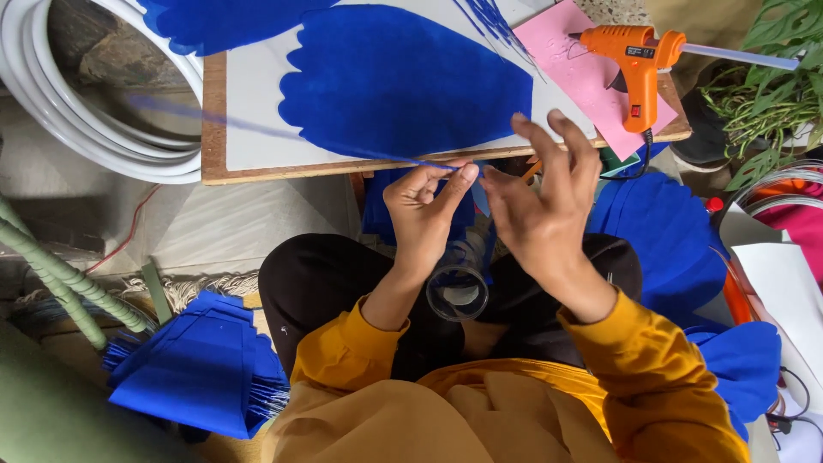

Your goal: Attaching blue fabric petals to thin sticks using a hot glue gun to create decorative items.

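A thin blue strip (pixel 283 133) is pinched by the left hand (pixel 426 214) at frame centre; the right hand (pixel 540 210) is held open beside it. The strip could be snapped if tugged hard.

Mustard-yellow long sleeves bunched at the wrists, black trousers, tan cloth at the chest, perhaps a scarf

Single head camera, looking steeply down, close over lap and low board (pixel 257 167).

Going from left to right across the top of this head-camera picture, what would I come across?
White hose coil → wooden board → big blue cut-out shape → pink sheet → orange glue gun → green plant.
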